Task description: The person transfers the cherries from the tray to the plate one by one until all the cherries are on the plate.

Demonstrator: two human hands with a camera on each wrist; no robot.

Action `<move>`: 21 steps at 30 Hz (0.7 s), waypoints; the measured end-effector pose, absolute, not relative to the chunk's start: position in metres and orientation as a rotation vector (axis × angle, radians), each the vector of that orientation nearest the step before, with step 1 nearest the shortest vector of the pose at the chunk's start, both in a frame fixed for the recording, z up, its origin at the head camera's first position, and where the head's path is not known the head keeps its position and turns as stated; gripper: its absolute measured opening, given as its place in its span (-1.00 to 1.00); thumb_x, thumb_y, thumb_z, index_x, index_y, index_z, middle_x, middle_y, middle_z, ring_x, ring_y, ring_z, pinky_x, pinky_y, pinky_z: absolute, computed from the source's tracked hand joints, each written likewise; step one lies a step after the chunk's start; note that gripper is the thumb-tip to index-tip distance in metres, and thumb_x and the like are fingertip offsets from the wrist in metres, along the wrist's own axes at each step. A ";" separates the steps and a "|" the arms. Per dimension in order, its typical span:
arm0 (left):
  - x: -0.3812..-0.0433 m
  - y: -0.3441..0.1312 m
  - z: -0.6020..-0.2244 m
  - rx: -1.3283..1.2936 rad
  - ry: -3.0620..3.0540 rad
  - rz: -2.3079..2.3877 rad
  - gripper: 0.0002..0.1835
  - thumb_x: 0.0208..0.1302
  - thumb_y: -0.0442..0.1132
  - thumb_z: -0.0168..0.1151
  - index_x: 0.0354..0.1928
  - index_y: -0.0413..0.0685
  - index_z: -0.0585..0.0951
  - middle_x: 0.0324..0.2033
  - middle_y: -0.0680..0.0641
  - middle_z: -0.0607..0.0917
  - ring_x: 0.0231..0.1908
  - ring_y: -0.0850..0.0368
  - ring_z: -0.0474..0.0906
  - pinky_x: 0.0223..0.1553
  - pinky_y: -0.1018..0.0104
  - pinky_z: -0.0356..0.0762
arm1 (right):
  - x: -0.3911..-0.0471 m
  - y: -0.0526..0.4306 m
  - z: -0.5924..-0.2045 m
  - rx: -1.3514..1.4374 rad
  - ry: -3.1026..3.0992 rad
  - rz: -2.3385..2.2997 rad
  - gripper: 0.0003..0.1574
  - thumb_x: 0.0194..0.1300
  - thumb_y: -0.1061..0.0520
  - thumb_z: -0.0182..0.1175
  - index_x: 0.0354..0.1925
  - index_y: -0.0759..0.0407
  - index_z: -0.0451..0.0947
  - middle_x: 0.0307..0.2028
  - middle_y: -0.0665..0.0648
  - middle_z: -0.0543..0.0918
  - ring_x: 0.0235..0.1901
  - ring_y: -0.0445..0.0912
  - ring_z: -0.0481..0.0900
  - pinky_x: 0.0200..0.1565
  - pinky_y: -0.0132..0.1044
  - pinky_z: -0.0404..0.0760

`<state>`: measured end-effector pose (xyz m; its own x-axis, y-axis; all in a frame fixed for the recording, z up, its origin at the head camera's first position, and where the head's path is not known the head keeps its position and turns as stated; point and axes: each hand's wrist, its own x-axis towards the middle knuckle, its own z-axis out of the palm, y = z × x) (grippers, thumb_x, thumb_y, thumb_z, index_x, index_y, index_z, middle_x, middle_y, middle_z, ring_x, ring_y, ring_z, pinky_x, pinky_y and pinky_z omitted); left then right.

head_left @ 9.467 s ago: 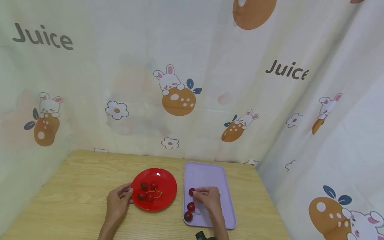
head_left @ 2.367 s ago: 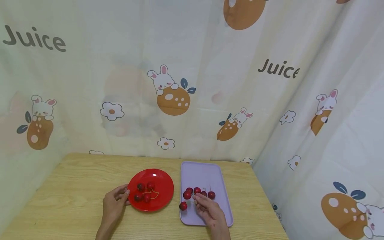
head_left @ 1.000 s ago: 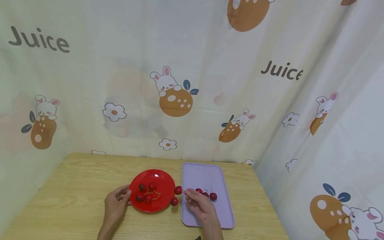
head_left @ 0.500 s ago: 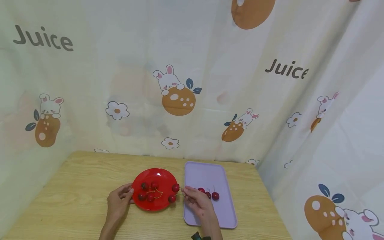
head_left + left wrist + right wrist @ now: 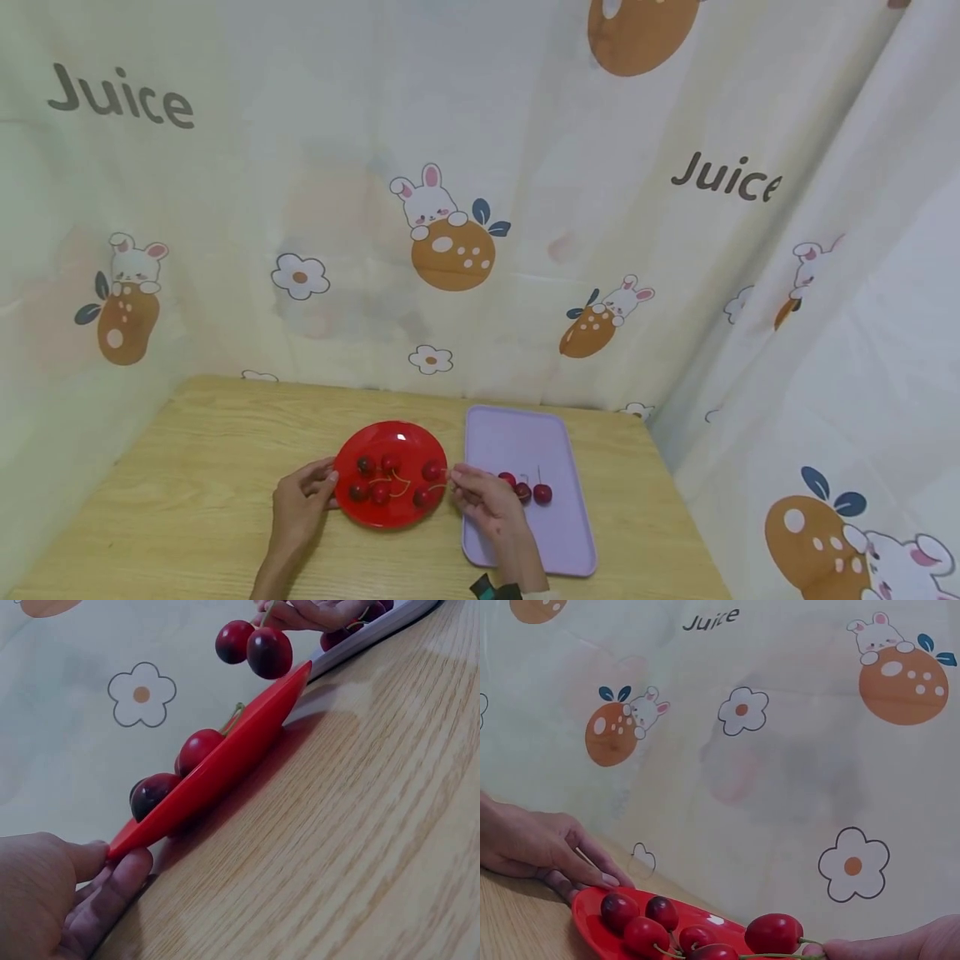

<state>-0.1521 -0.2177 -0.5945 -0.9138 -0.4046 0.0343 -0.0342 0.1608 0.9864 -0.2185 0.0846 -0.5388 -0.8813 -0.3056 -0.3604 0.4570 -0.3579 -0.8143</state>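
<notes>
My left hand (image 5: 300,507) grips the left rim of a red plate (image 5: 393,437); in the left wrist view the thumb (image 5: 90,859) lies on top and fingers are beneath. Several dark red cherries (image 5: 380,492) with joined stems lie on the plate's left half. My right hand (image 5: 491,500) pinches the green stems of two more cherries (image 5: 432,471) at the plate's right edge. The left wrist view shows this pair (image 5: 269,652) in the air above the rim, apart from the plate. In the right wrist view, the stems (image 5: 780,955) run to the right fingertips.
A lilac tray (image 5: 517,433) stands right of the plate, partly under my right forearm, with a few cherries (image 5: 542,494) on it. The wooden table (image 5: 187,467) meets a printed curtain (image 5: 345,333) behind and at both sides.
My right hand has lifted the cherry pair from the tray and carried it left, from beside the plate to over its right part. The left hand keeps its hold on the rim.
</notes>
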 end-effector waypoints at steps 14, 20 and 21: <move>-0.150 -0.217 -0.594 0.414 -2.168 -1.798 -0.64 0.56 -0.44 0.29 0.31 -0.35 0.67 0.02 -0.39 0.79 -0.36 0.32 0.77 -0.34 0.35 0.91 | -0.219 0.070 -0.544 0.222 1.578 -2.219 -0.45 0.40 0.47 0.34 0.28 0.69 0.50 -0.33 0.04 0.87 -0.35 -0.22 0.78 -0.28 -0.52 0.74; -0.151 -0.218 -0.594 0.397 -2.176 -1.776 -0.64 0.54 -0.45 0.31 0.30 -0.36 0.68 0.02 -0.41 0.80 -0.37 0.34 0.77 -0.35 0.38 0.90 | -0.218 0.063 -0.543 0.255 1.632 -2.229 -0.55 0.34 0.48 0.40 0.16 0.65 0.62 -0.38 0.06 0.87 -0.39 -0.21 0.81 -0.34 -0.52 0.78; -0.151 -0.218 -0.594 0.396 -2.179 -1.770 -0.64 0.53 -0.44 0.31 0.29 -0.36 0.68 0.02 -0.41 0.80 -0.37 0.35 0.77 -0.35 0.39 0.89 | -0.218 0.063 -0.543 0.258 1.641 -2.233 -0.55 0.33 0.48 0.40 0.15 0.65 0.62 -0.39 0.06 0.87 -0.40 -0.22 0.81 -0.34 -0.52 0.79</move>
